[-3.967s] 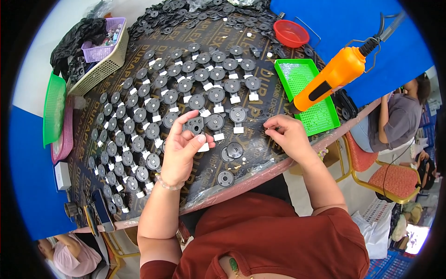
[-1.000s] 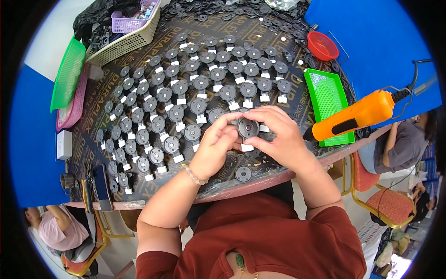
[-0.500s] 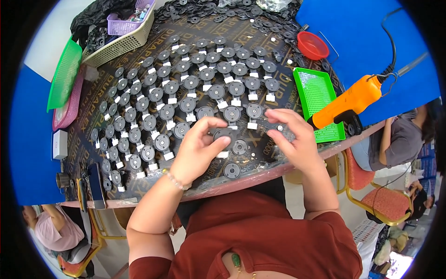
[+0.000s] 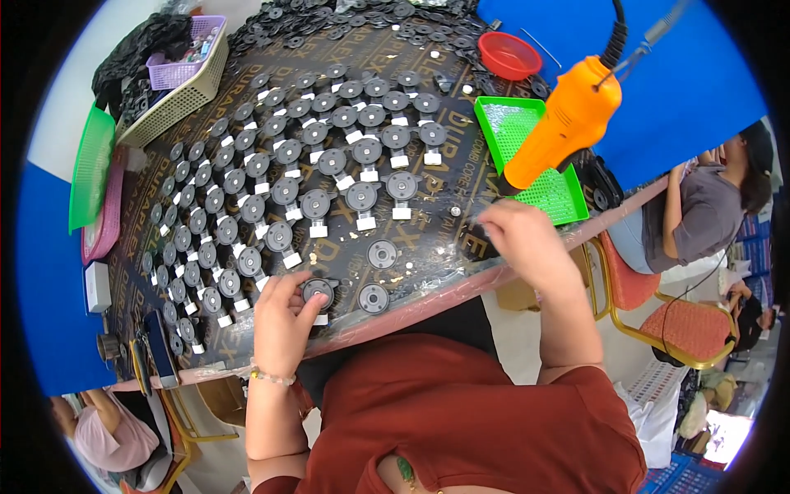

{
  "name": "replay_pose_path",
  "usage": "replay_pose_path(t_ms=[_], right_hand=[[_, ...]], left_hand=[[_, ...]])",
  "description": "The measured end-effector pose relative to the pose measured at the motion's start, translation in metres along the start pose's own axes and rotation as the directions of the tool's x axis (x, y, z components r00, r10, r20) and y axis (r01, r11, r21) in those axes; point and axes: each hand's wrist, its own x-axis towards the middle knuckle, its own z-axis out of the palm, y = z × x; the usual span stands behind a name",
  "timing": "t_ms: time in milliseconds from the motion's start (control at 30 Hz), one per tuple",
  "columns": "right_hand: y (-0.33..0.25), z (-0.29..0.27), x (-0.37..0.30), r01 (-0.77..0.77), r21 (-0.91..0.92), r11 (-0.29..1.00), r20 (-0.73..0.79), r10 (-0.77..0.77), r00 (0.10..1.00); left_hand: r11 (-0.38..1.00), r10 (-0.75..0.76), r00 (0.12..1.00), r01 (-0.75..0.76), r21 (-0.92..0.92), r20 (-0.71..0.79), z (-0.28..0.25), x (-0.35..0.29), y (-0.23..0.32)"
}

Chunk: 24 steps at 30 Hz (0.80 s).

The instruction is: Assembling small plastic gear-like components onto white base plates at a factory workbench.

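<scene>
My left hand grips a round black plastic disc part near the table's front edge, thumb and fingers at its rim. A white tab sticks out below this disc. To its right lie two loose black discs, one farther back and one nearer the edge. My right hand hovers closed over the right front of the table, fingertips together and slightly blurred; anything between them is too small to make out. A small metal piece lies just left of those fingertips. Rows of black discs with white tabs spread beyond both hands.
An orange electric screwdriver hangs on a cord over a green tray at right. Behind it sits a red bowl. Loose black parts heap at the back. Baskets stand back left; a phone rests front left.
My left hand has moved left and nearer the edge with the disc. My right hand's fingers, apart before, have closed. The whole view has shifted, and the screwdriver appears more upright.
</scene>
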Motion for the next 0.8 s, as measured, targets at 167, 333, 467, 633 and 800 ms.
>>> replay_pose_path(t_ms=[167, 333, 467, 633, 800], right_hand=[[-0.004, 0.044, 0.004, -0.050, -0.142, 0.989, -0.161, 0.027, 0.987], [-0.003, 0.060, 0.010, -0.075, -0.150, 0.986, -0.143, 0.054, 0.988], [0.004, 0.064, 0.015, -0.074, -0.137, 0.988, -0.128, 0.056, 0.990], [-0.017, 0.048, 0.017, 0.063, 0.170, 0.983, -0.106, -0.046, 0.993], [-0.076, 0.039, 0.008, 0.456, 0.219, 0.862, -0.218, -0.413, 0.884]], left_hand=[[0.966, 0.052, 0.995, -0.029, 0.257, -0.084, -0.008, 0.001, 0.012], [0.992, 0.112, 0.981, -0.120, -0.044, -0.158, -0.011, -0.011, 0.022], [0.931, 0.040, 0.997, -0.060, -0.361, -0.063, 0.003, -0.016, 0.022], [0.666, -0.026, 0.969, 0.201, -0.719, 0.247, 0.025, -0.018, 0.022], [0.240, 0.069, 0.884, 0.435, -0.868, 0.462, 0.049, -0.003, 0.023]])
